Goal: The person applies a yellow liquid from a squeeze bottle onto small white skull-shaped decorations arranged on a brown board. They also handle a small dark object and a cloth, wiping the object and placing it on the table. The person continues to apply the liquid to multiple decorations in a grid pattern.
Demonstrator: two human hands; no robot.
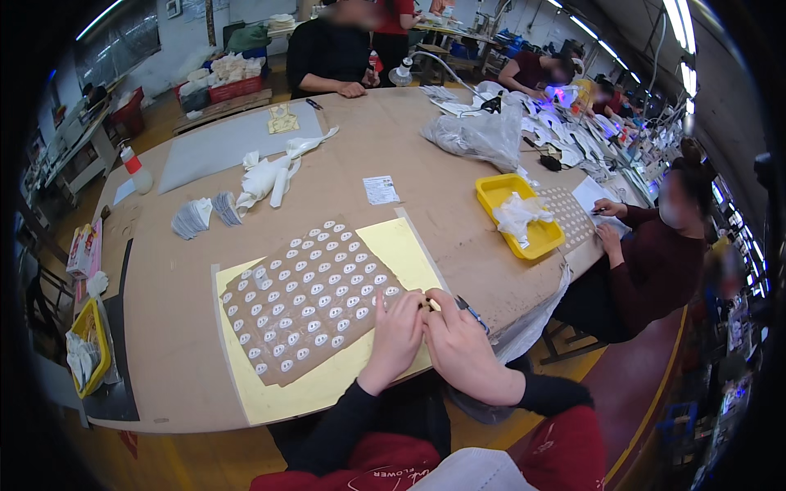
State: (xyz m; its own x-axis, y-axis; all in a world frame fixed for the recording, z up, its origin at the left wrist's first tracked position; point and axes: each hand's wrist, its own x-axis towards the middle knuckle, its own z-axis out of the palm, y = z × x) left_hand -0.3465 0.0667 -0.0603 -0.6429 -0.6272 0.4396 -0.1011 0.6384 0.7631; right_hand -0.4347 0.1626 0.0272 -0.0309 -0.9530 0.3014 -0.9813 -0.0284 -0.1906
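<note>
My left hand (pixel 396 329) and my right hand (pixel 460 337) meet at the table's near edge. Both are closed, fingertips pinched together around something small, pale and yellowish that the fingers mostly hide. Left of them lies a brown sheet (pixel 282 378) dotted with rows of small white oval pieces (pixel 309 312), each with dark marks. It rests at an angle on a yellow sheet (pixel 385 237), and my left hand is right beside its edge. A slim blue and dark tool (pixel 473 316) lies just beyond my right hand; its kind is unclear.
A yellow tray (pixel 483 195) holding crumpled white plastic stands to the right, beside a seated co-worker (pixel 655 245). Farther off are a bulging plastic bag (pixel 479 135), stacked grey-white pieces (pixel 192 219), a red-topped bottle (pixel 137 172) and another person (pixel 332 53) across the table.
</note>
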